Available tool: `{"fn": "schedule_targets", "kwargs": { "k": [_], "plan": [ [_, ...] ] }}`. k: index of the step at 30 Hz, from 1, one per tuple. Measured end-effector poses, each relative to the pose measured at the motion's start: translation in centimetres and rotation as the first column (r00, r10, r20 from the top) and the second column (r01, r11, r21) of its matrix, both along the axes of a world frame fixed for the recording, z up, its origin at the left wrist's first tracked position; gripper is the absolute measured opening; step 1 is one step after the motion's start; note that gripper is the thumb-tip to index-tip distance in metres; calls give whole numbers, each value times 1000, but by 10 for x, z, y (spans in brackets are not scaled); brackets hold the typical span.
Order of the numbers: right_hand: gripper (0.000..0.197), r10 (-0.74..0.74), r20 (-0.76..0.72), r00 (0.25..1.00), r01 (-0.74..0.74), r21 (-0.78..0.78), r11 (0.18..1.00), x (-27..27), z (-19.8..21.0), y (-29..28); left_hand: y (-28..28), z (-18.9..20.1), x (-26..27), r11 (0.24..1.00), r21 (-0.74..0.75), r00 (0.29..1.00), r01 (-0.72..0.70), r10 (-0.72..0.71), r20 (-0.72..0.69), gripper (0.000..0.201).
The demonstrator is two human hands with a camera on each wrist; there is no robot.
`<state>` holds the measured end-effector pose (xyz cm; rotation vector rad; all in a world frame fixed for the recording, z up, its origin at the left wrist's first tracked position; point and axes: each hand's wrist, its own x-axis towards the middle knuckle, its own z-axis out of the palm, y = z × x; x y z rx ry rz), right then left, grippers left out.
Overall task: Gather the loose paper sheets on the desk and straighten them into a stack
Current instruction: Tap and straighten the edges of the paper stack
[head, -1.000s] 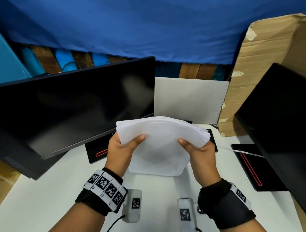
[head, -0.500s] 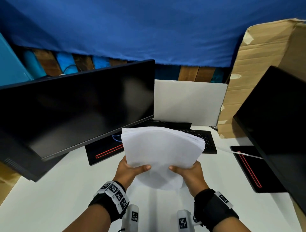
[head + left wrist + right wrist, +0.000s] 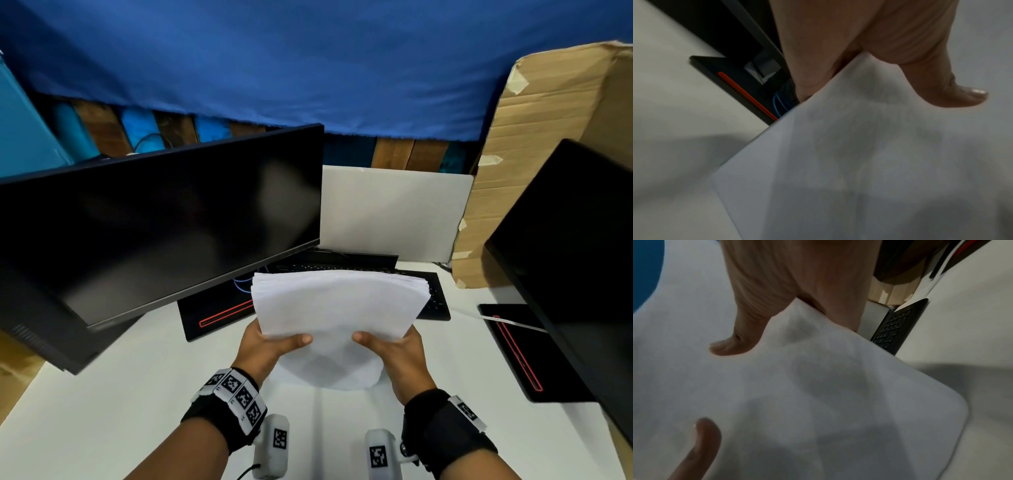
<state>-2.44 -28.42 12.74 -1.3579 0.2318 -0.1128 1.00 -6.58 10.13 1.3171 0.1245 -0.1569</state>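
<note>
Already my left hand [image 3: 265, 346] and right hand [image 3: 397, 349] grip the paper sheets [image 3: 337, 308] from either side, thumbs pressed on the near face and the fingers behind, out of sight. I hold the bundle upright above the desk [image 3: 102, 411], in front of the keyboard [image 3: 435, 301], and its lower edge looks close to the surface, though I cannot tell if it touches. Gathering seems done: I see no stray sheet lying loose. Squaring is not. Along the top right corner the edges fan out unevenly. I judge some tapping is left, then laying the stack flat.
</note>
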Motion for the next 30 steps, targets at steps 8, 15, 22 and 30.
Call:
{"fn": "schedule_targets", "kwargs": {
  "k": [8, 15, 22, 30],
  "plan": [
    [25, -89, -6, 996, 88, -103, 991, 1, -17, 5, -3, -11, -7, 981, 0, 978, -195, 195, 70, 22],
    [32, -151, 164, 975, 175, -143, 974, 10, 14, 17, -14, 26, -2, 968, 111, 945, -223, 187, 270, 28],
    [71, -199, 492, 848, 415, -380, 827, 6, 49, 28, -22, 72, 0, 957, 30, 893, -290, 259, 368, 26],
    [44, -143, 532, 835, 454, -516, 727, -2, 49, 32, -31, 96, 4, 894, -38, 840, -446, 433, 328, 26]
  ]
}}
